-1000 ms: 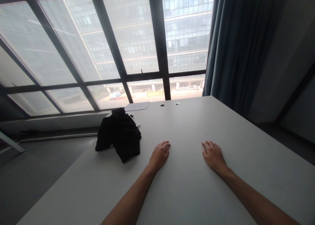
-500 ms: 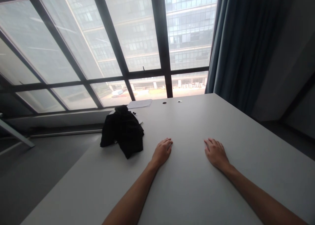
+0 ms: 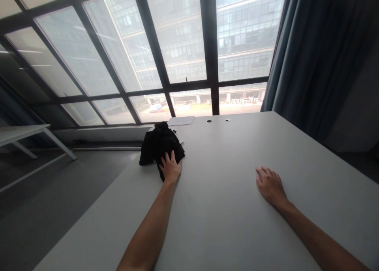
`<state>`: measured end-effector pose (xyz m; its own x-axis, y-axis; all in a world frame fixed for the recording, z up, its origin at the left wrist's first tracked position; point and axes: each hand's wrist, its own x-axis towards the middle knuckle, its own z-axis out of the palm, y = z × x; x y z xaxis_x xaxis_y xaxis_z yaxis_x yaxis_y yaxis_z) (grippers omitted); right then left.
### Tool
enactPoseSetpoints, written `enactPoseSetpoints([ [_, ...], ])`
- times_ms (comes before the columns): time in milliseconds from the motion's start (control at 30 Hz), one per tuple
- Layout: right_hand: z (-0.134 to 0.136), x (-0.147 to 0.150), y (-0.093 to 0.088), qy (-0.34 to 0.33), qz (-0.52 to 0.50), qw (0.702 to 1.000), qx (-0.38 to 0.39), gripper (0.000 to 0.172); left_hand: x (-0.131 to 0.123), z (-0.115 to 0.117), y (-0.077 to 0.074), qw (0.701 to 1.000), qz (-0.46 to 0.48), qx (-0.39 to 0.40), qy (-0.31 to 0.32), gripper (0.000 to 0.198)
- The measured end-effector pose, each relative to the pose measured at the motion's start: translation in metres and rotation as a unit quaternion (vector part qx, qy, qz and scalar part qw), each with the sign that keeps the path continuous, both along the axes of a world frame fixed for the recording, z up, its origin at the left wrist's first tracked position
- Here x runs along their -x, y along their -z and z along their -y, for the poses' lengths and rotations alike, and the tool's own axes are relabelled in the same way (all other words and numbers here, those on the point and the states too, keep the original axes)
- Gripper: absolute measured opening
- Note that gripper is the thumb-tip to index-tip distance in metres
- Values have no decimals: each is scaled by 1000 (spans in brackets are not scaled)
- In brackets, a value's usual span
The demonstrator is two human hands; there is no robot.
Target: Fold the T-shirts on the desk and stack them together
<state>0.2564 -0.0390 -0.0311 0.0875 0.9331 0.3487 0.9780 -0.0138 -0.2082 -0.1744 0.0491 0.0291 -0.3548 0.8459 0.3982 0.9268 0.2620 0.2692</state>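
looking down from the head view, we have our left hand laid over the near flap of a black cloth on a white table. its fingers are released and fanned apart across the dark fabric — how firmly they press, we cannot tell. the cloth sits in a rumpled heap on the left side of the tabletop, close to the left edge, its far end bunched up beyond our fingertips. our right hand rests palm down on the table itself, well apart from the cloth, its fingers released too, slightly bent and close together, pointing toward the far edge and a little to the left.

just beside the cloth, on its right, we see a bit of something white, too covered to make out. behind it some white papers lie near the far edge, and to their right we find a dark round fitting and a paler one. past the table stands a dark-framed window — a blue curtain hangs at its right, and off to our left another table stands on the grey floor
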Motion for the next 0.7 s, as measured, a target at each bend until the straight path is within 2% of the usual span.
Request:
enactPoseSetpoints([
  [67, 0, 0, -1, 1, -1, 1000, 0, 41, 10, -1, 6, 999, 20, -8, 27, 57],
  [167, -1, 1, -3, 3, -1, 1000, 3, 41, 11, 0, 5, 996, 44, -64, 49, 51],
  [267, -1, 2, -4, 7, -3, 1000, 7, 41, 0, 5, -5, 988, 56, -138, 40, 51],
  [333, -1, 3, -4, 7, -6, 1000, 7, 41, -16, 11, -9, 982, 67, -167, 62, 51],
  [433, 0, 4, -5, 5, -10, 1000, 3, 41, -61, 30, -6, 967, 99, -154, 176, 52],
  [533, 0, 3, -6, 4, -14, 1000, 5, 41, -118, 62, -3, 931, 142, -64, 331, 52],
  [600, 0, 3, -7, 4, -19, 1000, 11, 42, -150, 85, -11, 885, 124, 39, 447, 49],
  [633, 1, 2, -8, 3, -22, 1000, 14, 42, -161, 95, -19, 868, 115, 70, 478, 46],
  [700, 1, 1, -9, -3, -27, 999, 18, 42, -173, 108, -38, 852, 116, 78, 505, 39],
])
